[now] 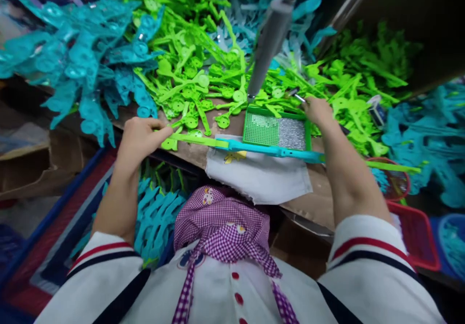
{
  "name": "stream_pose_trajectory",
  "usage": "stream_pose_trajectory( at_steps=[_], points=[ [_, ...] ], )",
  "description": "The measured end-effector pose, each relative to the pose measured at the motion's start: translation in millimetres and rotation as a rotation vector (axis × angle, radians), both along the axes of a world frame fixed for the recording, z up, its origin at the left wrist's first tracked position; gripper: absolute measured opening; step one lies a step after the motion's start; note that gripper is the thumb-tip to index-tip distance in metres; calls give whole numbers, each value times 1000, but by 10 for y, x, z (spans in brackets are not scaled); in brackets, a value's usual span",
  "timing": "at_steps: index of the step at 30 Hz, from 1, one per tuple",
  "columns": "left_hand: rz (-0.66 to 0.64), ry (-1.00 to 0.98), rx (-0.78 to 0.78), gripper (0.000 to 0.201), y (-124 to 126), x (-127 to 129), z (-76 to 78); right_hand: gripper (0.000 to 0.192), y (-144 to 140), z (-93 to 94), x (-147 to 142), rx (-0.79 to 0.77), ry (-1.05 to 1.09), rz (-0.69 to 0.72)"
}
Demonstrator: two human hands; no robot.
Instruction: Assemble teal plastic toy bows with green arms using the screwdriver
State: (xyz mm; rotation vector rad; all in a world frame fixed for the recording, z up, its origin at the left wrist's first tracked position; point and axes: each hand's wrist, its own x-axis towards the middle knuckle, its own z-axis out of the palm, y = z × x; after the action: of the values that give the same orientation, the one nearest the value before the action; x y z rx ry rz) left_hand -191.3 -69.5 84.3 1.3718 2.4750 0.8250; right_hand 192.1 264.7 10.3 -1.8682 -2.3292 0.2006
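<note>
My left hand [143,137] is closed in a pinch on the end of a long green plastic strip [198,140]. The strip meets a teal plastic piece [254,148] that stretches to the right along the table edge, in front of a green tray [247,142]. One half of the tray is a perforated grid; small silvery metal parts [292,132] fill the other. Just behind the tray's right corner, my right hand [319,112] grips a slim metal tool [298,96]; its exact kind cannot be made out. The teal piece's right end passes behind my right forearm.
A grey power screwdriver [271,43] hangs over the tray. Heaps of green plastic parts [189,79] and teal parts [80,53] cover the table's back. A white cloth [261,178] drapes over the front edge. A red basket [414,234] stands at right, a blue-rimmed crate [58,217] at left.
</note>
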Motion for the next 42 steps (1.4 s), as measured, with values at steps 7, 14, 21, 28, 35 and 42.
stream_pose_trajectory(
  at_steps=[7,14,21,28,35,42],
  points=[
    [81,2,-46,21,11,-71,-32,35,-892,362,253,287,239,183],
    [16,69,-96,25,-2,-81,-12,36,-2410,-36,507,276,358,125],
    [-152,291,392,48,-170,544,-66,37,-2159,-276,478,161,278,74],
    [-731,-52,223,40,644,1510,-565,43,-2074,-284,458,84,319,117],
    [-729,-68,58,22,1012,1655,-824,46,-2017,-347,450,136,357,125],
    [-763,118,133,27,898,1642,-770,48,-2000,-220,394,205,385,144]
  ],
)
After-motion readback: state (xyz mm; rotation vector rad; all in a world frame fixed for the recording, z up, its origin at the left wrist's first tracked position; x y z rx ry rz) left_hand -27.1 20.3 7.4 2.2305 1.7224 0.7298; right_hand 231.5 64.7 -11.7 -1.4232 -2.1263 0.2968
